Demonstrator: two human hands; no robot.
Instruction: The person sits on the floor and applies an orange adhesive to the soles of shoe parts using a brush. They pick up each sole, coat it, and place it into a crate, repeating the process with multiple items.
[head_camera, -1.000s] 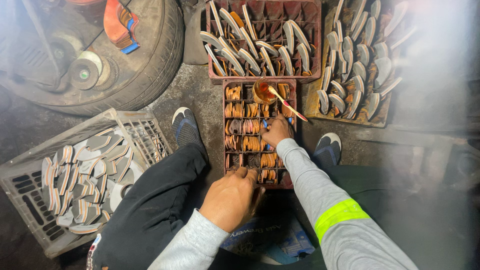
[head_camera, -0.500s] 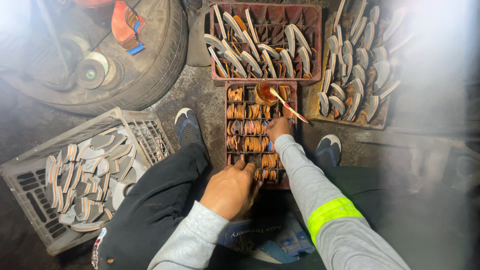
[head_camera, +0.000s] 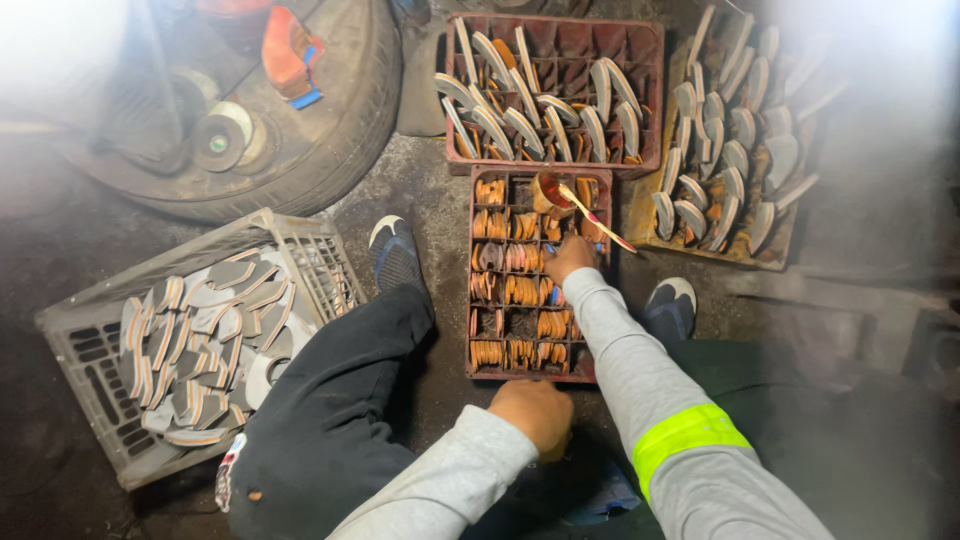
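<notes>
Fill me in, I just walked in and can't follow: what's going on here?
A person sits on a dark floor, legs either side of a red compartmented plastic crate filled with stacked orange-brown curved pieces. The right hand reaches into the crate's middle, near a small cup with a stick. The left hand rests at its near edge. More crates hold grey curved pieces: a grey plastic crate at left, two red ones beyond.
</notes>
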